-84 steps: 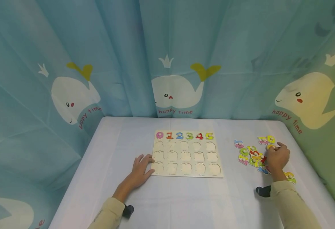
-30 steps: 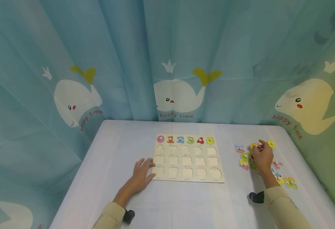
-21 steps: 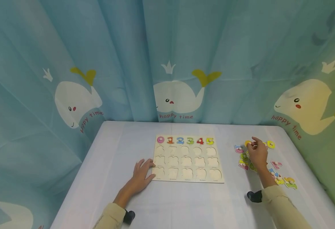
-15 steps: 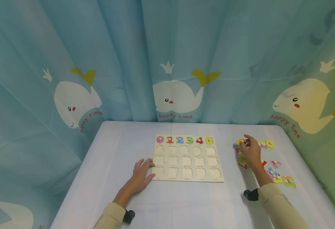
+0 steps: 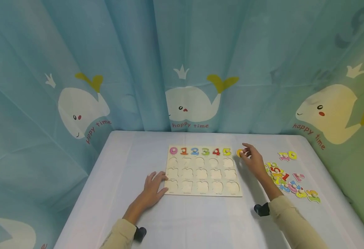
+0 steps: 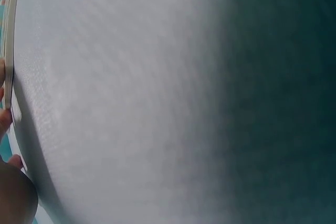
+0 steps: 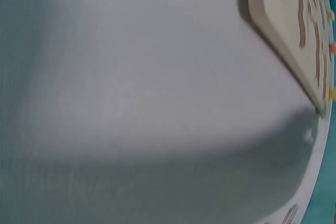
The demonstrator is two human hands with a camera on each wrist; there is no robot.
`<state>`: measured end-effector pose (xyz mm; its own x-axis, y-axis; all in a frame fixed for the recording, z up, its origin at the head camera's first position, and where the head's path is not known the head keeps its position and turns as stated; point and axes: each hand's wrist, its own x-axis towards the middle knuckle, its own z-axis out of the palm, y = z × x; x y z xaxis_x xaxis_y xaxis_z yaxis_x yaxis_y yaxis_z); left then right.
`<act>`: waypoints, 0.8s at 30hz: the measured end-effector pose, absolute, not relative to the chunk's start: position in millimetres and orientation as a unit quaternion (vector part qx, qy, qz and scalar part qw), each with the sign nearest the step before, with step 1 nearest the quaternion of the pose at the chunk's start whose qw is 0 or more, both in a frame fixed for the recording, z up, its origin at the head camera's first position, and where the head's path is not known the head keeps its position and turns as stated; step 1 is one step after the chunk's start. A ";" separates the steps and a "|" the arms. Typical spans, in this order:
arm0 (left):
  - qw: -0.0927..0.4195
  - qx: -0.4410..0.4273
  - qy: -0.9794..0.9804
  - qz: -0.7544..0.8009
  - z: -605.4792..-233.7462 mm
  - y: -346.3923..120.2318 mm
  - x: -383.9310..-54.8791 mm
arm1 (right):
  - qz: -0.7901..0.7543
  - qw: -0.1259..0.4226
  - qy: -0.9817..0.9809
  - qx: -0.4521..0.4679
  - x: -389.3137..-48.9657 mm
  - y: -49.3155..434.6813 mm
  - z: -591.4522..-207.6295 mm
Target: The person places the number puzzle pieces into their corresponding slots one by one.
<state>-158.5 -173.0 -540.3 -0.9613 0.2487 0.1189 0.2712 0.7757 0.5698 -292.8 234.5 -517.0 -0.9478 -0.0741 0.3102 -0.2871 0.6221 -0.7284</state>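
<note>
My right hand (image 5: pixel 254 162) pinches an orange puzzle piece (image 5: pixel 239 153) by its knob, just beyond the upper right corner of a wooden number puzzle board (image 5: pixel 195 179). What number the piece bears is too small to tell. In the board's top row sit 0 to 5; the three rows of recesses below hold no pieces. My left hand (image 5: pixel 153 188) rests with fingers spread at the board's left edge, fingertips touching it. The left wrist view shows some of its fingers (image 6: pixel 5 121) at the board's edge. In the right wrist view only the board (image 7: pixel 281 22) shows, not the hand.
A heap of colourful number pieces (image 5: pixel 276 174) lies on the white table (image 5: pixel 200 221) at the right, partly behind my right forearm. A pair of pieces (image 5: pixel 287 156) lies farther back, and another piece (image 5: pixel 313 196) nearer. A whale-print curtain (image 5: pixel 132 69) hangs around the table.
My right hand has carried the orange piece leftward from the heap to beside the board. Some heap pieces shifted earlier, a pink one ending up apart. My left hand has stayed put.
</note>
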 end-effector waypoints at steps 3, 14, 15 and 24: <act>0.019 -0.139 -0.942 -0.305 -541.0 -173.5 -158.2 | 0.423 0.125 -0.889 0.126 -293.1 224.1 -515.5; 0.019 -0.141 -0.941 -0.306 -537.1 -173.5 -157.0 | 0.431 0.088 -0.883 0.165 -294.1 187.4 -517.3; 0.018 -0.142 -0.941 -0.306 -536.5 -173.6 -157.0 | 0.434 0.085 -0.881 0.167 -294.1 183.0 -517.1; 0.013 -0.139 -0.942 -0.305 -539.2 -173.9 -157.8 | 0.422 0.025 -0.885 0.194 -290.7 146.4 -523.3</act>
